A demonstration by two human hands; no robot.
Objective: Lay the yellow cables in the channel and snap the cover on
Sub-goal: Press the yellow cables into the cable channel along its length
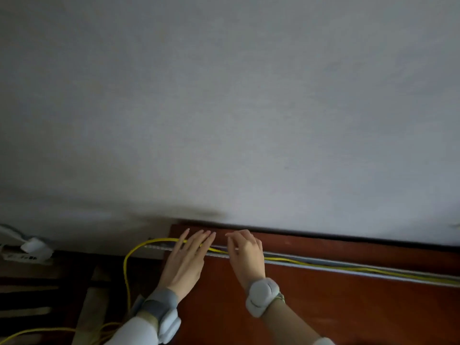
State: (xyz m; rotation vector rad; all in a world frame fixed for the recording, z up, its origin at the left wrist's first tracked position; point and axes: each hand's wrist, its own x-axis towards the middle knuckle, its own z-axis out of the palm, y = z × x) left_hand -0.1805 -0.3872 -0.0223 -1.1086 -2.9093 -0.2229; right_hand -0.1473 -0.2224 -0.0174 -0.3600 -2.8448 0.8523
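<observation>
A long grey channel (348, 271) runs across a reddish-brown wooden surface (323, 307), from the left edge off to the right. Yellow cables (323, 265) lie along it and loop out of its left end, down toward the floor (127, 277). My left hand (186, 260) lies flat over the channel's left end, fingers stretched and together, pressing on the cables. My right hand (245, 252) is just to its right, fingers curled down onto the channel and cable; whether it pinches the cable is not clear. No cover is visible.
A pale grey wall (224, 108) fills the upper view right behind the wooden surface. At the far left a white power strip with a plug (27, 250) sits low. More yellow cable (37, 332) trails at the bottom left over dark wooden slats.
</observation>
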